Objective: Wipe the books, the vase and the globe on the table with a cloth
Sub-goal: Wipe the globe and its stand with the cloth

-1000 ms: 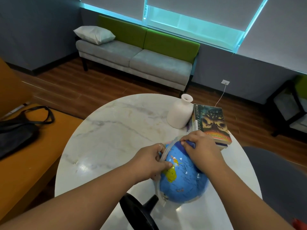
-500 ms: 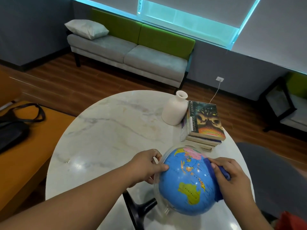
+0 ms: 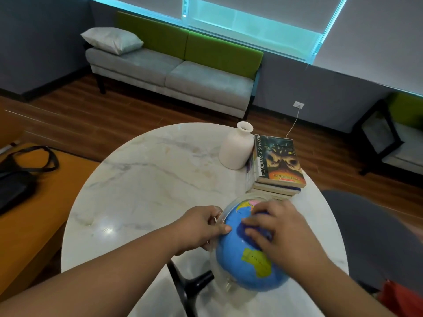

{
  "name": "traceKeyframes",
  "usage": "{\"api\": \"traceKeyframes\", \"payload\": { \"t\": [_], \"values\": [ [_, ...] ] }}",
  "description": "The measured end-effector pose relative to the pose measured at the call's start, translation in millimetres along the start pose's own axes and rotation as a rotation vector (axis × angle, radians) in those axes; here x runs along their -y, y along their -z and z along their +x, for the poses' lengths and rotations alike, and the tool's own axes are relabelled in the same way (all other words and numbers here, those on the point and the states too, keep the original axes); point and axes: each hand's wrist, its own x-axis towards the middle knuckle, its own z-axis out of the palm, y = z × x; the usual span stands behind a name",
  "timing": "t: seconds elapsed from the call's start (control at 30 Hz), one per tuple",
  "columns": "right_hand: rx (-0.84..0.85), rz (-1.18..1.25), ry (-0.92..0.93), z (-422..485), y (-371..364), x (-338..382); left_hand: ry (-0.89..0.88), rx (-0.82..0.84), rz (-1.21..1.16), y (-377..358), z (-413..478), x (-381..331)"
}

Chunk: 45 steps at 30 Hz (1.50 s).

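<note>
A blue globe (image 3: 249, 268) lies tilted on the round marble table (image 3: 146, 184), its clear plastic arc on the left and its black base (image 3: 183, 282) pointing toward me. My left hand (image 3: 201, 227) grips that arc at the globe's left side. My right hand (image 3: 281, 232) presses a dark blue cloth (image 3: 242, 232) onto the top of the globe; most of the cloth is hidden under the fingers. Behind the globe stand a white vase (image 3: 237, 148) and a stack of books (image 3: 278, 165), side by side.
An orange bench with a black bag (image 3: 16, 179) is left of the table. A grey chair seat (image 3: 375, 234) is on the right. A grey and green sofa (image 3: 174, 72) stands by the far wall.
My right hand with the cloth moved from the globe's right side up and left onto its top. The globe turned a little. My left hand stayed on the arc.
</note>
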Motion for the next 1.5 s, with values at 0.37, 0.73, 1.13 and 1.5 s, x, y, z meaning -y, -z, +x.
{"api": "traceKeyframes", "payload": {
  "t": [0.37, 0.73, 1.13, 1.5],
  "values": [
    [-0.092, 0.552, -0.706, 27, 11, -33, -0.123, -0.363, 0.063, 29, -15, -10],
    [0.156, 0.206, -0.090, 51, -28, 27, -0.189, -0.761, 0.639, 58, -34, -2],
    [0.211, 0.066, -0.018, 53, -49, 25, -0.103, -0.725, 0.739, 71, -42, -5],
    [0.093, 0.195, -0.407, 49, -25, -23, 0.014, -0.585, 0.292, 86, -23, 8]
  ]
}}
